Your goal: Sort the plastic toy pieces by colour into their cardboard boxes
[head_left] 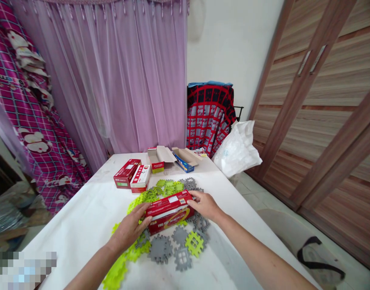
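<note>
A red cardboard box point(169, 208) lies lengthwise over a spread of plastic pieces, gripped at both ends. My left hand point(132, 226) holds its left end, thumb on the near side and fingers along the top edge. On the right end, my right hand point(206, 204) has its thumb and fingers pressed to the edge. Interlocking toothed plastic tiles surround the box: lime green ones point(116, 272) mostly to the left and behind, grey ones point(161, 249) in front and to the right. One green window tile point(194, 243) lies among the grey ones.
Farther back on the white table point(76, 225) stand a dark red box point(127, 174), a white-and-red box point(140, 179), an open red-and-yellow box point(157, 165) and an open blue box point(183, 160). A white plastic bag point(238, 150) is at the table's right edge, near a wooden wardrobe point(312, 121).
</note>
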Tool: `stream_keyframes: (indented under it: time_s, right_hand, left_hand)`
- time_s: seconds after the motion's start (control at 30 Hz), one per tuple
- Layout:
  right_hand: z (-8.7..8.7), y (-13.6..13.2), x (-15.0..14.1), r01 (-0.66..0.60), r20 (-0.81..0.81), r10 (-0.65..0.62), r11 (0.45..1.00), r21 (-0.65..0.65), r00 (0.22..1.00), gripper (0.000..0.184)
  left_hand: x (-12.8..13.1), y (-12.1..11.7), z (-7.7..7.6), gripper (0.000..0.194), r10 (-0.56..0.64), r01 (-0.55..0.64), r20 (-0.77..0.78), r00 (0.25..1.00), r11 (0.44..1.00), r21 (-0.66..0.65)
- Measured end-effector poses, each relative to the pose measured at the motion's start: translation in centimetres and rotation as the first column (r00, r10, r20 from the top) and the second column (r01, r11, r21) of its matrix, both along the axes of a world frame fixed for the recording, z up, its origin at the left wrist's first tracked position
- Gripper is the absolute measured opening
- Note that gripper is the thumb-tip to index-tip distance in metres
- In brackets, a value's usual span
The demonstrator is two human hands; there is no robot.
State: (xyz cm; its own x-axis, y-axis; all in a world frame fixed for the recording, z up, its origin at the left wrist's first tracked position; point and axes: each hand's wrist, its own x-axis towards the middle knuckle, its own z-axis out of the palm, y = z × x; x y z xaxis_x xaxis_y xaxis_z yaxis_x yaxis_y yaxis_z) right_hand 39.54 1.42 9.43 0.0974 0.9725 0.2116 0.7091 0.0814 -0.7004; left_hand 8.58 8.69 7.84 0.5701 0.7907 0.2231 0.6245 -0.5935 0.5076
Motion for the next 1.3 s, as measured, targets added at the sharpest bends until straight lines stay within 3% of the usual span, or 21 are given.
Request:
stream_keyframes:
  time_s: [0.17,0.3,0.6,0.77,1.03,1.17,1.3]
  right_hand:
    - [2.2,-0.3,-0.5,-0.023,0.237,0.038,0.998,-0.066,0.971,0.033]
    - [3.6,-0.4,-0.7,-0.083,0.486,0.126,0.991,-0.109,0.865,0.029]
    - [2.9,-0.2,-1.4,-0.056,0.687,0.116,0.993,-0.109,0.718,0.032]
    - [3.9,0.6,-1.2,-0.061,0.73,0.137,0.99,-0.131,0.669,0.036]
    - [4.6,1.9,-0.2,-0.107,0.68,0.146,0.989,-0.1,0.719,0.032]
    - [4.3,1.6,0.6,-0.289,0.58,0.28,0.954,-0.079,0.765,0.028]
    - [3.7,1.5,0.7,-0.423,0.548,0.384,0.904,-0.059,0.744,0.027]
  left_hand:
    - [0.3,-0.1,0.2,0.053,0.01,-0.01,-0.003,1.0,1.0,0.004]
    - [0.5,-0.4,0.3,0.055,0.012,-0.012,-0.009,1.0,1.0,0.004]
    - [0.6,-0.6,0.0,0.055,0.007,-0.007,-0.013,1.0,1.0,-0.01]
    - [0.6,-0.6,0.3,0.055,0.007,-0.008,-0.029,1.0,0.999,-0.036]
    - [0.7,-0.9,0.5,0.051,-0.011,0.009,-0.026,1.0,0.998,-0.059]
    - [0.7,-0.2,0.5,0.052,-0.015,0.014,-0.018,1.0,0.997,-0.074]
    - [0.5,0.2,0.6,0.051,-0.036,0.036,-0.003,0.999,0.995,-0.09]
